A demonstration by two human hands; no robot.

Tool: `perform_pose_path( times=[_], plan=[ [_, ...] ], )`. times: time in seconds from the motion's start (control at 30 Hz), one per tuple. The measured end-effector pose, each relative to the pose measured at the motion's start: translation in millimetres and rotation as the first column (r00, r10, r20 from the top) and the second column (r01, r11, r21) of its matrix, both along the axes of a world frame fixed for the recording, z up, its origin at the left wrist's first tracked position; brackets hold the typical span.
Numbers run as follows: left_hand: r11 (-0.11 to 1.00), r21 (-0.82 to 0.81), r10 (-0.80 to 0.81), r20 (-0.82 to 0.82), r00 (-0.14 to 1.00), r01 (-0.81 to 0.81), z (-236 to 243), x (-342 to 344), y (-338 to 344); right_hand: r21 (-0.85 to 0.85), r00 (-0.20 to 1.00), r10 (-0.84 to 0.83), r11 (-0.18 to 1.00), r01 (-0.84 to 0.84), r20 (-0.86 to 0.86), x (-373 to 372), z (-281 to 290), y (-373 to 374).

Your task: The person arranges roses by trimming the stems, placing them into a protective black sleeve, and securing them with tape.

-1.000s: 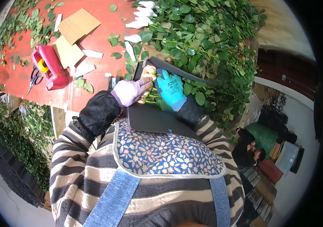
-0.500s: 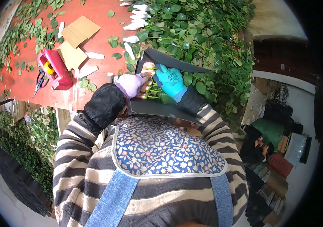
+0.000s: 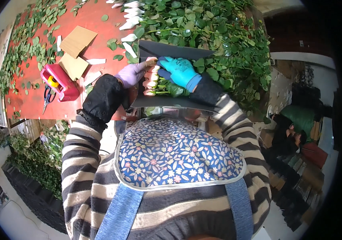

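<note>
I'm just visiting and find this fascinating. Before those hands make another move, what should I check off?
1. Both hands gloved: ok. The left hand wears lilac, the right hand turquoise.
2. Hands at the flowers: ok. Both reach the upper end of the row of pink roses.
3. Blooms lined up: ok, roughly in one row.
4. Black board closed over the flowers: not ok. Its two panels stand apart, with the roses between.
5. Scissors away from the fingers: ok. They lie well to the left, beside the pink tape dispenser.
6. Firm grip on a stem: cannot tell. The gloves hide it.
</note>
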State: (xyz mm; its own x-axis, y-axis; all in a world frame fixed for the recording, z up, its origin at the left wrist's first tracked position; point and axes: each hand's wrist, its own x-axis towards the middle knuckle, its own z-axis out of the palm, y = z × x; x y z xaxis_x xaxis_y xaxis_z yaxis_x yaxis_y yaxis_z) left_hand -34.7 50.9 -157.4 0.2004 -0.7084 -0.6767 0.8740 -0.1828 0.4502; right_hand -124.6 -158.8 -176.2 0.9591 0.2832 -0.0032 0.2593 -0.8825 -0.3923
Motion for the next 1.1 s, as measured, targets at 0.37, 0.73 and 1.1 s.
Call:
perform_pose_path(
  times=[0.37,0.73,1.1],
  plan=[
    [0.862,0.253,-0.454,0.771,0.448,0.439,-26,12,9,-0.134,0.973,0.088,0.984,-0.118,-0.212,-23,22,2],
    [0.933,0.238,-0.179,0.957,-0.228,0.268,-19,-15,-1,-0.432,0.899,0.119,0.845,-0.314,-0.422,-19,31,12],
    [0.923,0.205,-0.247,0.965,0.092,0.327,-29,-21,-10,-0.206,0.920,0.290,0.915,-0.347,-0.262,-43,21,14]
  ],
)
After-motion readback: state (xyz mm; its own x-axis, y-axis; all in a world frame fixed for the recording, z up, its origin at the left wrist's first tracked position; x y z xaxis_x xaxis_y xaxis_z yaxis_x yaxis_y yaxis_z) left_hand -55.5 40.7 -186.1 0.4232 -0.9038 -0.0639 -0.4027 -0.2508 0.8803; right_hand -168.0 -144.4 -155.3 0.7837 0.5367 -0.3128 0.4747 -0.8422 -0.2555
